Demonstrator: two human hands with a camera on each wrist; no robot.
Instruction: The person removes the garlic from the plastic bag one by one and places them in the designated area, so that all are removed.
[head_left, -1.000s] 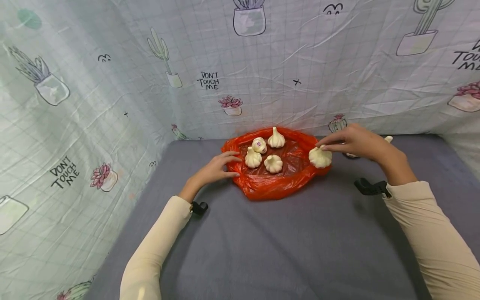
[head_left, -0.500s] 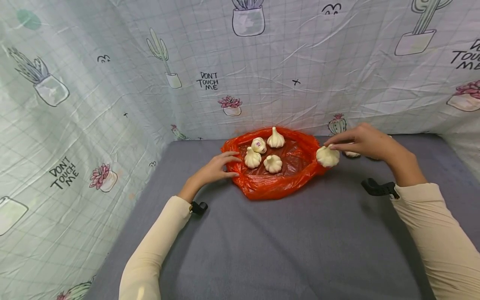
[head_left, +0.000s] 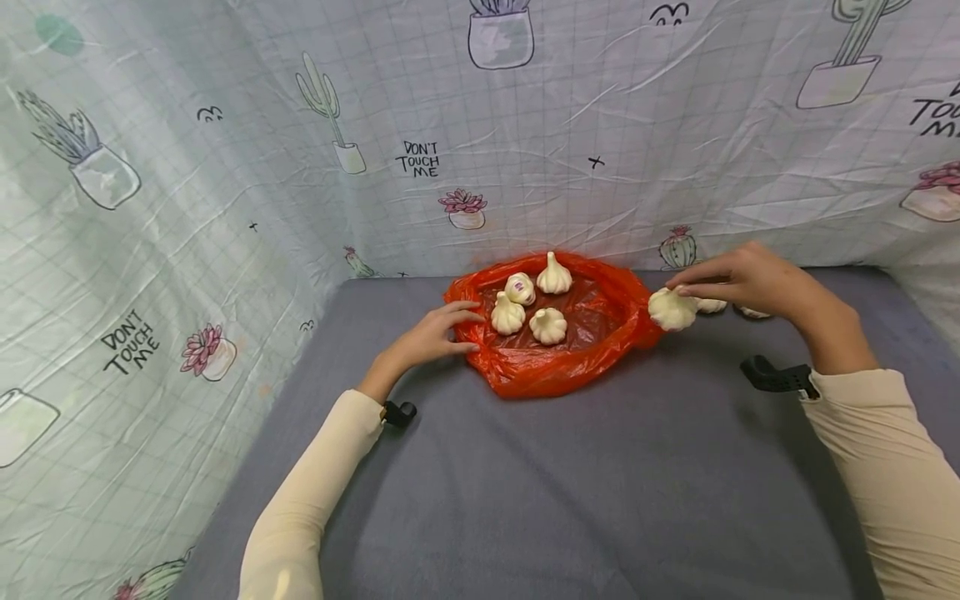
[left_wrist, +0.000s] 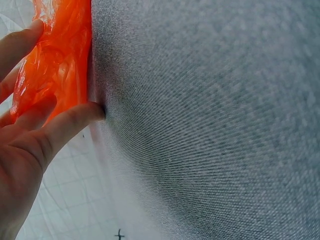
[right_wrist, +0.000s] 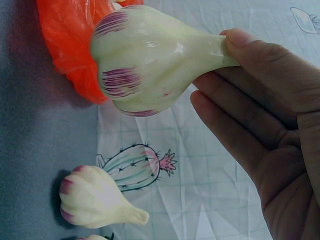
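Note:
A red plastic bag (head_left: 547, 379) lies spread wide on the grey cloth, and several garlic bulbs (head_left: 549, 326) rest in it. My left hand (head_left: 429, 337) touches its left rim, thumb and fingers apart; the left wrist view shows the thumb (left_wrist: 75, 120) low beside the orange-red plastic (left_wrist: 62, 60). Just off the bag's right side, my right hand (head_left: 768, 287) pinches a garlic bulb (head_left: 672, 310) by its stem. In the right wrist view that bulb (right_wrist: 150, 60) has purple streaks and points root-end away from the fingers.
Two more garlic bulbs, one nearer (head_left: 711, 306) and one farther right (head_left: 752, 313), lie partly hidden behind my right hand. A printed cloth wall (head_left: 525, 192) rises directly behind the bag. Grey cloth (head_left: 562, 492) covers the surface in front.
My right hand has moved right with the garlic bulb, from over the bag's right rim to just beyond it. The left hand and the bulbs in the bag stay put.

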